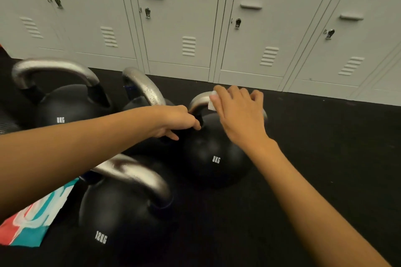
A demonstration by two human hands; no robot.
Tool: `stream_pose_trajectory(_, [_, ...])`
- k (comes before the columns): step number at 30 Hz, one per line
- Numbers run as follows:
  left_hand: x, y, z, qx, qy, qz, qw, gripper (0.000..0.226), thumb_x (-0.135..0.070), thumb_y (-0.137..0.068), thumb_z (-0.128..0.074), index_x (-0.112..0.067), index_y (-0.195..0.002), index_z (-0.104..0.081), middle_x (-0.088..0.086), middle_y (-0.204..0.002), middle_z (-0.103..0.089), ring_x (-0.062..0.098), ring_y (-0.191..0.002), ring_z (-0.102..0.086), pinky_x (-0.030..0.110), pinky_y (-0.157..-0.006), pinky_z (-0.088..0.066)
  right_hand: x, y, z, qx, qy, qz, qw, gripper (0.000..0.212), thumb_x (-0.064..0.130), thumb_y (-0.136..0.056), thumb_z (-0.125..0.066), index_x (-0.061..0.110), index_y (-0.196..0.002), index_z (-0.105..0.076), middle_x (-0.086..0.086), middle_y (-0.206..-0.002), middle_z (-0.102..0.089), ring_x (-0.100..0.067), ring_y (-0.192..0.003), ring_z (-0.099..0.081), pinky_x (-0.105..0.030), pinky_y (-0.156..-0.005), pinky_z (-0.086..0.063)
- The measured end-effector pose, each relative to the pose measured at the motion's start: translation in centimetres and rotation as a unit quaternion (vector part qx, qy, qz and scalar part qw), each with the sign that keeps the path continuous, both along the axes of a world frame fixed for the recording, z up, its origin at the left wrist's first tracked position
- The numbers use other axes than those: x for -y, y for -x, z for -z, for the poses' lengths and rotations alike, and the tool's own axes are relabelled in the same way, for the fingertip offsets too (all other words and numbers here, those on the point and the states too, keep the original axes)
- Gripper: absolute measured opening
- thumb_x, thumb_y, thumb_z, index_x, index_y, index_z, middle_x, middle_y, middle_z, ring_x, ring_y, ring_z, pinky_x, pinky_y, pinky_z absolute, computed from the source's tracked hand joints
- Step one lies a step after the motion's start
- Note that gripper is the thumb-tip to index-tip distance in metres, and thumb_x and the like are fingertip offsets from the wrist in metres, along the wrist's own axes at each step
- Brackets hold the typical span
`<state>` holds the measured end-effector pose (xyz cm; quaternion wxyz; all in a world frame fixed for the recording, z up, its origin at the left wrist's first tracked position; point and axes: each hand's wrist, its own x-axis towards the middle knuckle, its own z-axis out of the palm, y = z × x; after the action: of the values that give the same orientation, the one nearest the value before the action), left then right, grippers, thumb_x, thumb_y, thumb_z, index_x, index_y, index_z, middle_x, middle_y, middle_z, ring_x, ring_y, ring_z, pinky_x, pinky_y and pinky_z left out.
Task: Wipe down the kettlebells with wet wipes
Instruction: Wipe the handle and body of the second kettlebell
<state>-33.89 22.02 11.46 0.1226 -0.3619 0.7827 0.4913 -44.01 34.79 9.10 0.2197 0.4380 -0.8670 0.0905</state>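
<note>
Head view: my left hand (178, 121) grips the handle base of the 8 kg kettlebell (213, 158) on the floor (325, 158), while my right hand (236, 110) presses a wet wipe (212, 102) over its handle; next, probably, the wipe must travel down onto the ball.

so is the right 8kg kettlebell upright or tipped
Upright: the kettlebell sits on the floor, handle on top, left hand gripping it, right hand pressing a wipe on it.

Four kettlebells (213, 156) on floor (325, 158) — lockers (249, 28) behind.
</note>
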Motion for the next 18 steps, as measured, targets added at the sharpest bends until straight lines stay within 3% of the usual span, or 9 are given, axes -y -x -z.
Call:
stream_pose_trajectory(3, [-0.5,0.0,-0.1,-0.002,0.005,-0.018,1.000,0.041,-0.021,-0.089,-0.061,-0.013,-0.127,-0.049,0.004,-0.125,-0.052,0.018,-0.115,-0.048,0.032,-0.079,-0.048,-2.7,1.2,2.3,-0.038,0.054,-0.033,0.997,0.042,0.039,-0.104,-0.035,0.028,-0.141,-0.048,-0.002,-0.123,-0.060,-0.021,-0.109,-0.056,-0.040,-0.088,-0.024])
stream_pose_trajectory(10, [-1.4,0.0,-0.4,0.001,0.008,-0.043,0.999,0.044,-0.020,-0.089,-0.061,-0.013,-0.130,-0.047,0.005,-0.131,-0.047,0.020,-0.120,-0.044,0.035,-0.084,-0.047,-7.9,3.0,6.8,0.132,0.221,-0.061,0.964,0.050,0.035,-0.105,-0.038,0.037,-0.153,-0.023,0.001,-0.134,-0.049,-0.009,-0.120,-0.044,-0.043,-0.107,-0.026])
stream_pose_trajectory(13, [-1.8,0.1,-0.8,-0.003,0.011,-0.051,0.999,0.040,-0.019,-0.090,-0.060,-0.011,-0.128,-0.048,0.006,-0.128,-0.047,0.021,-0.120,-0.044,0.037,-0.091,-0.047,-7.4,2.3,7.7,0.174,0.270,-0.058,0.945,0.050,0.036,-0.106,-0.036,0.032,-0.154,-0.026,0.003,-0.137,-0.049,-0.008,-0.123,-0.045,-0.036,-0.107,-0.023])
stream_pose_trajectory(18, [-2.4,0.5,-1.0,-0.004,0.023,-0.064,0.998,0.032,-0.015,-0.091,-0.058,-0.013,-0.121,-0.047,0.006,-0.118,-0.046,0.021,-0.114,-0.044,0.037,-0.095,-0.048,-4.3,2.1,5.0,0.146,0.285,-0.038,0.947,0.043,0.040,-0.107,-0.025,0.032,-0.145,-0.044,0.003,-0.115,-0.057,-0.010,-0.106,-0.050,-0.046,-0.106,-0.029])
